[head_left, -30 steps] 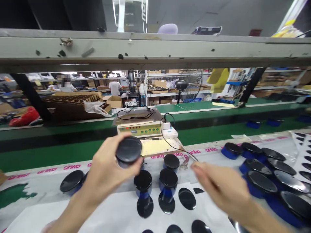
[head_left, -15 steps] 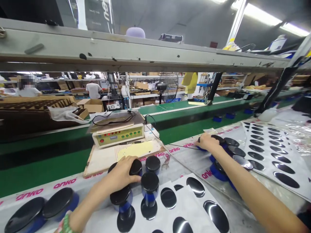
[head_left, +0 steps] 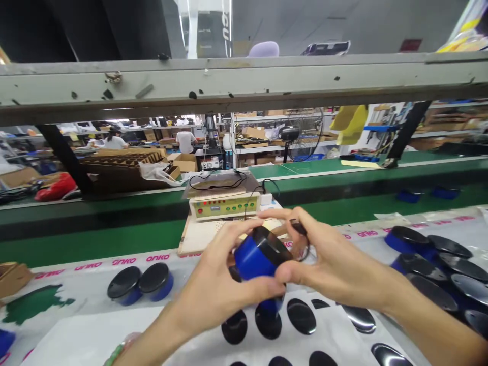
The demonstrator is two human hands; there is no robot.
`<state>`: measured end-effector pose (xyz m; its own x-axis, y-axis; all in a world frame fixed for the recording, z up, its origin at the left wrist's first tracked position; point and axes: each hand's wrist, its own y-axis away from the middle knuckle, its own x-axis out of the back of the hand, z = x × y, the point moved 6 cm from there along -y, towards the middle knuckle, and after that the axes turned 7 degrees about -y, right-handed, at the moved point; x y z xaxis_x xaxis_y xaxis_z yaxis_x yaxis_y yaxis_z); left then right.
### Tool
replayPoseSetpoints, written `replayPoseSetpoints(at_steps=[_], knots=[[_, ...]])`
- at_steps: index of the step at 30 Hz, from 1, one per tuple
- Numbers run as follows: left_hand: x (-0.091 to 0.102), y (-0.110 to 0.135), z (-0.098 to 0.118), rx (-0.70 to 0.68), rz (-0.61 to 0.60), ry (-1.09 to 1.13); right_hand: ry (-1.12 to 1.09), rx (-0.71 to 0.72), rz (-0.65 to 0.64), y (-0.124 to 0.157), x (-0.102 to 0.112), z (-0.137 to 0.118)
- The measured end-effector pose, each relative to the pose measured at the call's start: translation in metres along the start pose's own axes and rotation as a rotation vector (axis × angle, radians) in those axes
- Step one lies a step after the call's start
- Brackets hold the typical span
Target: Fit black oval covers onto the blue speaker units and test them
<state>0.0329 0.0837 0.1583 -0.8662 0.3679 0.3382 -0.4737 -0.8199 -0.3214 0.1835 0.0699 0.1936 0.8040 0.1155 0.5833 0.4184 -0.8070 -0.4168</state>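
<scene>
The squat blue cylinder with a glossy black top (head_left: 249, 260) is up over the white paper sheet (head_left: 102, 330), clasped by the left hand (head_left: 217, 277); the right hand (head_left: 328, 254) curls against it, a thin dark piece (head_left: 300, 227) at its fingers, its grip unclear to me. This one looks mid-work. Flat black discs (head_left: 301, 316) are left on the sheet; whether the similar cylinders (head_left: 156, 282) standing either side are finished, I can't tell.

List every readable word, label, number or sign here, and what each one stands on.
"anko": repeated in pink along the white sheet.
Upright panel above the shelf: sideways pale letters, perhaps "cu"; not certain.
Instrument with green buttons: front label and markings too small to read.
Dark red rectangle, upper right: no text legible.
Held blue-and-black piece: no lettering visible.
</scene>
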Motion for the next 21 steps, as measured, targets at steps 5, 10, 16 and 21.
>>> replayPoseSetpoints(at_steps=[5, 10, 16, 21], knots=[[0.019, 0.023, -0.025, 0.340, 0.104, 0.650, 0.214, 0.154, 0.059, 0.008, -0.010, -0.020], [0.016, 0.034, -0.024, 0.385, 0.140, 0.811, 0.441, 0.396, 0.078, 0.014, -0.036, -0.041], [0.009, 0.041, -0.025, 0.365, 0.121, 0.919, 0.169, 0.253, 0.105, 0.012, -0.030, -0.029], [0.010, 0.037, -0.025, 0.366, 0.116, 1.106, 0.148, 0.227, 0.085, 0.010, -0.034, -0.013]])
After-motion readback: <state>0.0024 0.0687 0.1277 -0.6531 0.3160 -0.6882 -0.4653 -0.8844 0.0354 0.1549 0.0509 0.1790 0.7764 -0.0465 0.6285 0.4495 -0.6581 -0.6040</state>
